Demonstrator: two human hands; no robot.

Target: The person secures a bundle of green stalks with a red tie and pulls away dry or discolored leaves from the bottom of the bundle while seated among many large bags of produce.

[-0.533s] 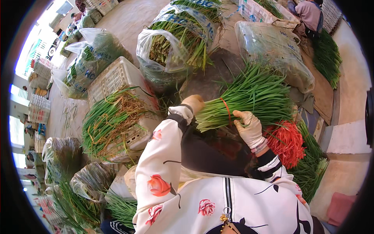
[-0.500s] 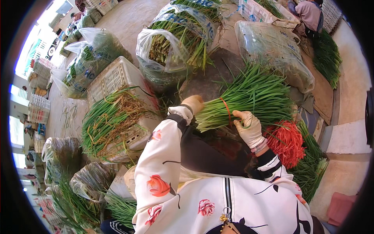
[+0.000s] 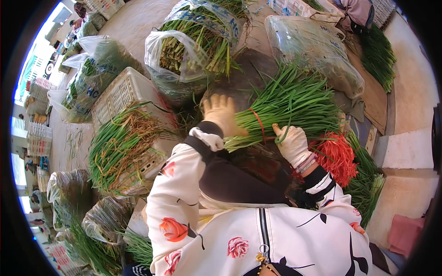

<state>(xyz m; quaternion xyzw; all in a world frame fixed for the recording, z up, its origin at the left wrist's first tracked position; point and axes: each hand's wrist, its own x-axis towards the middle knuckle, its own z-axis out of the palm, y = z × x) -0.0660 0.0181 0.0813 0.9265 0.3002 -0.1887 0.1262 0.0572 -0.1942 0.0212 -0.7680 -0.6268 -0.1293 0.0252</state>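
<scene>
A bunch of garlic chives (image 3: 294,103) lies in front of me, its pale cut ends toward the left and its leaves fanned to the right. A red tie (image 3: 259,122) goes round it near the stems. My left hand (image 3: 220,115), in a pale glove, is open with fingers spread, flat beside the cut ends. My right hand (image 3: 293,143), also gloved, is curled at the near side of the bunch, just right of the tie. A chive leaf (image 3: 287,126) loops between its thumb and fingers. Beside that wrist sits a heap of red ties (image 3: 335,158).
On the left, an upturned white crate (image 3: 120,89) carries loose, partly withered chives (image 3: 122,147). Plastic bags of greens (image 3: 184,55) stand ahead, with a filled clear bag (image 3: 313,53) at the far right. More chives (image 3: 368,193) lie right of the ties. A person (image 3: 359,11) sits far right.
My left hand has gone from closed at the stem ends to open and spread, slightly left. My right hand stays by the tie. The whole view has shifted a little.
</scene>
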